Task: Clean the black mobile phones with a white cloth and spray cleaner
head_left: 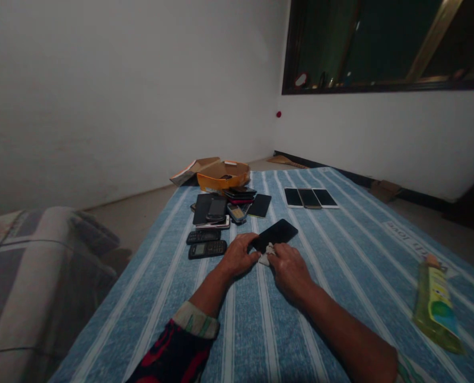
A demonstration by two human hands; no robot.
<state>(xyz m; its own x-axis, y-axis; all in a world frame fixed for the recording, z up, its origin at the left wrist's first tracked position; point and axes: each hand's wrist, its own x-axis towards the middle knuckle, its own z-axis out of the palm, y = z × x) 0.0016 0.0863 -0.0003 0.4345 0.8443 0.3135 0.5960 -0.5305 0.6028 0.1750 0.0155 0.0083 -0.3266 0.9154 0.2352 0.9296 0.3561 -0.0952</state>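
Note:
A dark smartphone (280, 232) lies at a slant on the striped cloth, in front of both hands. My left hand (240, 255) grips the phone's near left end between thumb and fingers. In my right hand (290, 268) a crumpled whitish cloth (269, 251) is pinched, pressed against the near edge of the phone. Two black keypad phones (207, 249) (204, 236) rest just left of my left hand. Behind them is a heap of phones, among them a dark touchscreen phone (216, 208) and a grey keypad phone (239, 211).
An open orange cardboard box (221, 183) stands at the far end of the table, behind the heap. Three white-edged phones (310, 198) lie side by side at the far right. A bottle of yellow-green liquid (437, 306) lies near the right edge of the blue striped tablecloth (149, 319).

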